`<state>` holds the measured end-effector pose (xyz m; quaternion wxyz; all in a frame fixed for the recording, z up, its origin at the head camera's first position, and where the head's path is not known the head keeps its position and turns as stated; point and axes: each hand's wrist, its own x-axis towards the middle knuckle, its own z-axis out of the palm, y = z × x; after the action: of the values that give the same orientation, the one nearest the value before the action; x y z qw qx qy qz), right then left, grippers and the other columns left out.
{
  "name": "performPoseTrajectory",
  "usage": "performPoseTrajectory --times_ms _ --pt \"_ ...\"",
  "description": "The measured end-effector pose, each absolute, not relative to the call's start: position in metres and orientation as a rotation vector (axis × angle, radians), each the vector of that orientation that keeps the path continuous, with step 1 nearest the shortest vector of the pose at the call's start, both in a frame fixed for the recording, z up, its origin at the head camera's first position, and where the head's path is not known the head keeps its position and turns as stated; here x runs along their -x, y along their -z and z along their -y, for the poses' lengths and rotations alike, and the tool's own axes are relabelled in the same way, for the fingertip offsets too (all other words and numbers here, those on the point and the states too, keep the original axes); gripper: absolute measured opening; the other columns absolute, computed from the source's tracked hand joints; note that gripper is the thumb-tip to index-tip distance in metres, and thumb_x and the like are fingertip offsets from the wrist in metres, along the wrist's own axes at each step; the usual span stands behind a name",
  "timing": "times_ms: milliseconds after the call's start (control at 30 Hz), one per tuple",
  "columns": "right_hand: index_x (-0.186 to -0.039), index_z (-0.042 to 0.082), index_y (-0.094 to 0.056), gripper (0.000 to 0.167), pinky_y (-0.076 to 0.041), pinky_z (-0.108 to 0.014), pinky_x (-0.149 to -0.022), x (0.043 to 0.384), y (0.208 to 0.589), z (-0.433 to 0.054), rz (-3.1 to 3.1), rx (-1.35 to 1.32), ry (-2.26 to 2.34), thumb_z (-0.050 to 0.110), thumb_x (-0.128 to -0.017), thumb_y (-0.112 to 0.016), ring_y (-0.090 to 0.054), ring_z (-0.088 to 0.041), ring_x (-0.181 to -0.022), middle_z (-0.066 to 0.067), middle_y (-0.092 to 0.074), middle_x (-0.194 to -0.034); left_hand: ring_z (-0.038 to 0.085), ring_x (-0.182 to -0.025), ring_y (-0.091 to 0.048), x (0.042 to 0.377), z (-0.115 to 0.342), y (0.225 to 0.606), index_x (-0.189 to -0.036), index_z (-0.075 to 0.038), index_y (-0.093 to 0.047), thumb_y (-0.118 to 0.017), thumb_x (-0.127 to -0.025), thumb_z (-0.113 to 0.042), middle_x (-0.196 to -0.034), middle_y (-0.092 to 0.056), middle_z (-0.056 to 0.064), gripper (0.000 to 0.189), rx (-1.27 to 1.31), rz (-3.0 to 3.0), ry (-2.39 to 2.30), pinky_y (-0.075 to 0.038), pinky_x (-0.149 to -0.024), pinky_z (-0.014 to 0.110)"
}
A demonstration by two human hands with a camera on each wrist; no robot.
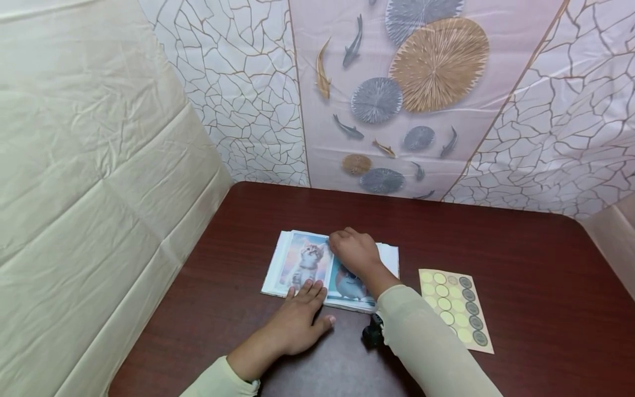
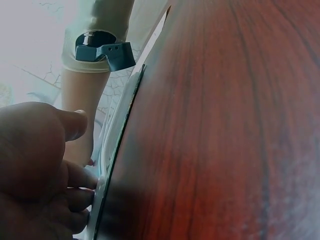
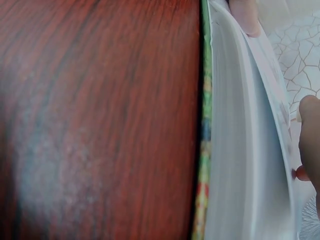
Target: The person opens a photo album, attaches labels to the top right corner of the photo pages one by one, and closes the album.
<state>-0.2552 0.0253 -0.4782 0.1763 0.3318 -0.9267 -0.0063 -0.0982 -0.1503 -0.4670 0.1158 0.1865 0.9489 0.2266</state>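
An open book [image 1: 273, 275] with thick white pages lies on the dark red-brown table. Its left page carries a kitten picture [image 1: 308, 259], and a blue picture [image 1: 347, 284] on the right page is partly covered by my right arm. With fingers spread, my left hand [image 1: 300, 325] rests on the lower edge of the left page near the middle fold. My right hand [image 1: 354, 251] touches the top of the right page beside the fold, its fingers bent down. From the right wrist view, the page edges [image 3: 232, 125] stand layered above a colourful cover [image 3: 206, 125].
To the right of the book lies a sheet of round yellow and grey stickers [image 1: 461, 306], partly behind the right sleeve [image 1: 426, 336]. A small black device [image 1: 372, 332] sits at the right wrist. Patterned cloth [image 1: 248, 82] hangs behind the table [image 1: 545, 275].
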Motion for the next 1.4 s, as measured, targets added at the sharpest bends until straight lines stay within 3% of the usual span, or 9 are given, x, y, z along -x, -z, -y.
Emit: performPoseTrajectory --times_ms 300,767,1133,1300,1400 --pt "-0.104 0.014 -0.07 0.007 -0.051 -0.028 -0.054 0.256 0.48 -0.021 2.602 -0.944 0.073 0.02 -0.101 -0.067 -0.064 -0.015 -0.089 0.004 -0.073 -0.105 0.031 -0.154 -0.019 0.098 0.151 0.467 -0.157 -0.003 -0.038 -0.049 -0.106 -0.049 -0.165 -0.029 0.012 0.07 -0.556 -2.78 -0.682 -0.015 -0.121 0.059" --pt "-0.111 0.013 -0.072 0.016 -0.056 -0.029 -0.061 0.259 0.486 -0.02 2.592 -0.975 0.137 0.01 -0.096 -0.073 -0.066 -0.016 -0.097 0.002 -0.074 -0.11 0.029 -0.154 -0.016 0.098 0.151 0.467 -0.158 -0.004 -0.036 -0.048 -0.106 -0.05 -0.166 -0.026 0.01 0.07 -0.538 -2.76 -0.667 -0.014 -0.122 0.059" --pt "-0.117 0.018 -0.076 0.025 -0.055 -0.027 -0.063 0.257 0.484 -0.018 2.622 -1.022 0.213 0.012 -0.093 -0.078 -0.063 -0.016 -0.099 0.004 -0.075 -0.111 0.03 -0.154 -0.017 0.098 0.15 0.466 -0.158 -0.003 -0.037 -0.049 -0.106 -0.048 -0.166 -0.027 0.011 0.07 -0.534 -2.763 -0.667 -0.014 -0.121 0.059" --pt "-0.115 0.02 -0.077 0.021 -0.051 -0.026 -0.056 0.255 0.479 -0.017 2.664 -1.032 0.248 0.013 -0.096 -0.074 -0.061 -0.015 -0.096 0.006 -0.075 -0.107 0.031 -0.154 -0.017 0.098 0.149 0.466 -0.157 -0.002 -0.038 -0.05 -0.106 -0.048 -0.165 -0.028 0.012 0.069 -0.537 -2.771 -0.673 -0.014 -0.121 0.06" --pt "-0.117 0.019 -0.076 0.019 -0.053 -0.03 -0.061 0.254 0.476 -0.016 2.738 -1.044 0.212 0.024 -0.103 -0.064 -0.059 -0.017 -0.098 0.005 -0.074 -0.109 0.032 -0.154 -0.018 0.098 0.149 0.466 -0.156 -0.002 -0.039 -0.051 -0.106 -0.047 -0.165 -0.029 0.013 0.069 -0.543 -2.783 -0.671 -0.015 -0.121 0.06"
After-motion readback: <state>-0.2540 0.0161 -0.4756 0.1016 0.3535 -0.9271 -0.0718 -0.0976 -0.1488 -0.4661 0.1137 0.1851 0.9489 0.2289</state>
